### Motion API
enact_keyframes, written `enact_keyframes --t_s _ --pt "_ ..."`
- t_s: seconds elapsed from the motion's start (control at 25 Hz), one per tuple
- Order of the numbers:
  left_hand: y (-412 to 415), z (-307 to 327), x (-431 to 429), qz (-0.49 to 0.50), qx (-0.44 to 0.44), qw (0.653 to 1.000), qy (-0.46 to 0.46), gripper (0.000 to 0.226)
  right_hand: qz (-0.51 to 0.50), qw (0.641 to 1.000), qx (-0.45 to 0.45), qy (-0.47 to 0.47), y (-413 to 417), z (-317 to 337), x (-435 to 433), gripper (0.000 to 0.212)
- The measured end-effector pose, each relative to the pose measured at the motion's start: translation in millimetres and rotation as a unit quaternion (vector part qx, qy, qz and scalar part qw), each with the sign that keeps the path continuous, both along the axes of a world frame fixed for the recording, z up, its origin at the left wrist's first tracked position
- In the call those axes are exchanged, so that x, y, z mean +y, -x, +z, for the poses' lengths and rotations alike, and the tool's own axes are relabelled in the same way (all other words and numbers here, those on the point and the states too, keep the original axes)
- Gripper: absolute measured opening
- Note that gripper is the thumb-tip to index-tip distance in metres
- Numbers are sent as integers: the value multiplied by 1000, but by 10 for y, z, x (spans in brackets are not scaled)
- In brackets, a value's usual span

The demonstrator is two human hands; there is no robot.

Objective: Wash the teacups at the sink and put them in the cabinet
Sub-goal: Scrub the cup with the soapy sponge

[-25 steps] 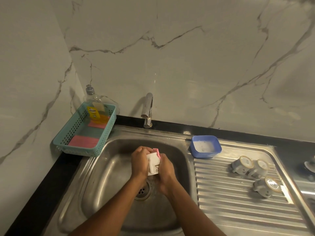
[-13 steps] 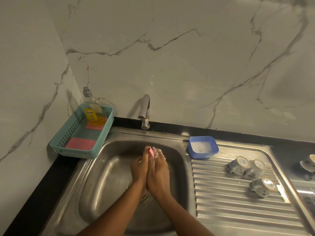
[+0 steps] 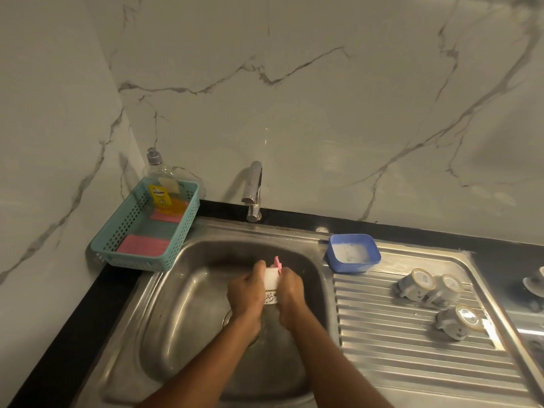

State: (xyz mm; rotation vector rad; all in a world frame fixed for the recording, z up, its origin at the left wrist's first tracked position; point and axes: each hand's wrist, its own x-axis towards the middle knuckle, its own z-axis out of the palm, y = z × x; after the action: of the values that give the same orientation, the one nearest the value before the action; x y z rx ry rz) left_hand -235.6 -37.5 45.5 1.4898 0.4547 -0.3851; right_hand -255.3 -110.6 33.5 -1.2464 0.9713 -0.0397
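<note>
Over the steel sink basin (image 3: 182,313) both my hands close around a white teacup (image 3: 271,282) with a patterned rim. My left hand (image 3: 245,293) grips the cup's left side. My right hand (image 3: 290,294) presses a pink sponge (image 3: 277,264) against its right side; only the sponge's top pokes out. Three washed teacups (image 3: 416,285), (image 3: 446,289), (image 3: 459,320) lie on their sides on the ribbed drainboard (image 3: 397,343). Another cup (image 3: 537,282) shows partly at the right edge.
A blue tub of soapy water (image 3: 353,253) stands at the drainboard's back left. The tap (image 3: 253,191) rises behind the basin, with no water visible. A teal basket (image 3: 117,248) at the left holds a soap bottle (image 3: 162,187) and pink cloths (image 3: 142,245).
Half a second ago my hands were pressed together, hiding the cup. They have parted slightly, and the white cup shows between them again. The view has shifted a little.
</note>
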Motion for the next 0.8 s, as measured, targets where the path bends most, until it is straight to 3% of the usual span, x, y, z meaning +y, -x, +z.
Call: enact_keyframes --t_s 0.04,0.08,0.2,0.28,0.4,0.52,0.6,0.68,0.8 --pt "-3 39 -14 -2 -8 1000 2 27 5 999 7 -42 -30 47 -32 30" --pt "-31 56 -9 -2 -22 1000 -4 25 21 1000 -12 -13 -12 84 1 29" --pt "-123 54 46 12 -52 998 -35 29 59 973 -107 198 155 93 327 24" --pt "-101 21 62 6 -29 999 -21 28 48 975 -69 204 105 -8 277 30" --pt "-69 -7 77 -25 28 998 46 30 42 997 -8 -66 -75 -24 -61 39" --pt "-189 -22 134 -39 73 991 101 52 33 981 -84 -173 -1 106 -48 40" --pt "-286 13 130 4 70 994 83 60 17 989 -92 -112 42 119 92 39" --pt "-254 129 57 63 36 997 -1 61 25 998 -64 -9 36 105 164 38" --pt "-33 203 -68 -10 -10 998 -56 49 21 994 -71 84 60 94 162 34"
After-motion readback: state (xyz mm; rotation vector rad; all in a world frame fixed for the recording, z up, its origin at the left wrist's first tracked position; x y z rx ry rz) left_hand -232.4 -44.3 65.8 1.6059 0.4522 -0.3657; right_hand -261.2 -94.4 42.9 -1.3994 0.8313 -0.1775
